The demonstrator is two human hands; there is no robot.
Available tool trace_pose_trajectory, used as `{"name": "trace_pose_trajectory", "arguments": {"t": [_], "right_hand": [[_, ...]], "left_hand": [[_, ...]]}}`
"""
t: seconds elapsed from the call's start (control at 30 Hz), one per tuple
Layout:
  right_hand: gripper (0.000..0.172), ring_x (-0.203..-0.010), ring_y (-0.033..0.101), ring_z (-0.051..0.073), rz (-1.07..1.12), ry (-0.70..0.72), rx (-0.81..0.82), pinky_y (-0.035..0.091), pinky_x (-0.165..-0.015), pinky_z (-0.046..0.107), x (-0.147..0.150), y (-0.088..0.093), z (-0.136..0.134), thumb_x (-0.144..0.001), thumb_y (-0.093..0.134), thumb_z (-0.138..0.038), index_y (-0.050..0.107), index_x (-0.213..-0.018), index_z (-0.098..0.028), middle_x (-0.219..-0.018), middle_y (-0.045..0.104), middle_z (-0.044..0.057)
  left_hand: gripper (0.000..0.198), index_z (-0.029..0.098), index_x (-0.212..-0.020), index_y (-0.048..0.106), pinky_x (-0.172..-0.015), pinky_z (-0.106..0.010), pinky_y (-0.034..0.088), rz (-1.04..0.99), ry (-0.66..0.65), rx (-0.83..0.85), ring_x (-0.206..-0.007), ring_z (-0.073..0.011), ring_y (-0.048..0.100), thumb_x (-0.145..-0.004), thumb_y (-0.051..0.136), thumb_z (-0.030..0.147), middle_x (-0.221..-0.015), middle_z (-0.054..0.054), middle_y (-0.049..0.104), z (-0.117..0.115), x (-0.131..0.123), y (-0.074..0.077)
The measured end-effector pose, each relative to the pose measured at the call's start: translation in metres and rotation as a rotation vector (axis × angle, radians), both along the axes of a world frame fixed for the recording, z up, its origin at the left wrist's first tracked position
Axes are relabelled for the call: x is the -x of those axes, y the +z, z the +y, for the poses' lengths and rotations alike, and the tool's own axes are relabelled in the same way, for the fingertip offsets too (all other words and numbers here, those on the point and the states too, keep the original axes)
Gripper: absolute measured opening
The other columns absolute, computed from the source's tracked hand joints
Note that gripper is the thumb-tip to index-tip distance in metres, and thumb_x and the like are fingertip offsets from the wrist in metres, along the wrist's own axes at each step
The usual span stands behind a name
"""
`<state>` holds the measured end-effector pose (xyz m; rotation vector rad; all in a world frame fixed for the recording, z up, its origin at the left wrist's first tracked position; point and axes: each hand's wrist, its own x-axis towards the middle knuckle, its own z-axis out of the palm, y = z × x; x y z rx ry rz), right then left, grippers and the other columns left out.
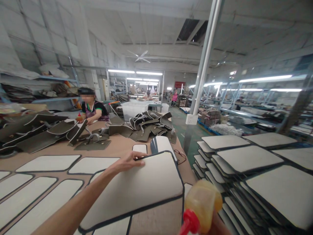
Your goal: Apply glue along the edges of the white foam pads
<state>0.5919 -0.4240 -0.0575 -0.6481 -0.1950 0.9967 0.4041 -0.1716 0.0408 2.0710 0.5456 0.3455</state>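
Observation:
My left hand [130, 161] grips the far edge of a large white panel [141, 189] with rounded corners and a dark border, its fingers lying over the top face. The panel is tilted above the table and overlaps other panels. At the lower right, my right hand [218, 224], mostly hidden, is closed around a squeeze bottle [203, 200] of yellowish liquid. The bottle's red nozzle [190, 222] points down and left, beside the panel's right edge. Beyond my left hand are a small white piece [140, 148] and a curled white sheet [161, 146].
More dark-edged panels [49, 163] lie across the brown table [122, 147]. Stacked panels [249, 158] stand on the right. Grey-green pieces [144, 127] are heaped at the back. Glasses [180, 156] lie near the right edge. A co-worker [94, 109] sits across the table; a metal post [202, 58] rises beyond it.

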Motion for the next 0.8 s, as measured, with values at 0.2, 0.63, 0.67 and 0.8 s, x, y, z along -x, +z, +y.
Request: {"name": "trace_pose_trajectory", "arguments": {"t": [0.2, 0.63, 0.67, 0.8], "right_hand": [[0.044, -0.099, 0.060, 0.022, -0.312, -0.381, -0.057, 0.042, -0.094, 0.039, -0.043, 0.070, 0.023, -0.062, 0.075, -0.037, 0.065, -0.103, -0.028, -0.105, 0.066, 0.003], [0.047, -0.076, 0.064, 0.019, -0.585, -0.326, -0.142, 0.054, -0.071, 0.031, -0.053, 0.094, 0.044, -0.052, 0.080, -0.025, 0.066, -0.097, -0.023, -0.083, 0.069, 0.004], [0.049, -0.077, 0.064, 0.019, -0.581, -0.320, -0.146, 0.054, -0.070, 0.031, -0.053, 0.094, 0.043, -0.052, 0.081, -0.025, 0.066, -0.098, -0.023, -0.083, 0.069, 0.004], [0.049, -0.073, 0.064, 0.017, -0.560, -0.309, -0.141, 0.054, -0.065, 0.027, -0.050, 0.092, 0.039, -0.052, 0.081, -0.026, 0.066, -0.099, -0.025, -0.083, 0.069, 0.003]], "left_hand": [[0.039, 0.015, -0.108, 0.064, -0.064, -0.022, 0.038, 0.048, -0.173, 0.142, -0.076, -0.0168, 0.055, -0.078, 0.058, 0.039, -0.087, -0.002, 0.065, -0.016, 0.036, 0.003], [0.028, 0.014, -0.103, 0.067, -0.066, -0.021, 0.037, 0.063, -0.303, 0.300, -0.075, -0.0140, 0.052, -0.082, 0.054, 0.030, -0.088, -0.003, 0.064, -0.037, 0.054, 0.031], [0.029, 0.014, -0.104, 0.067, -0.066, -0.021, 0.037, 0.064, -0.308, 0.302, -0.075, -0.0141, 0.052, -0.082, 0.054, 0.030, -0.088, -0.003, 0.064, -0.037, 0.054, 0.031], [0.032, 0.015, -0.107, 0.066, -0.068, -0.021, 0.038, 0.059, -0.335, 0.299, -0.075, -0.0141, 0.052, -0.083, 0.054, 0.032, -0.087, -0.003, 0.064, -0.035, 0.054, 0.029]]}}
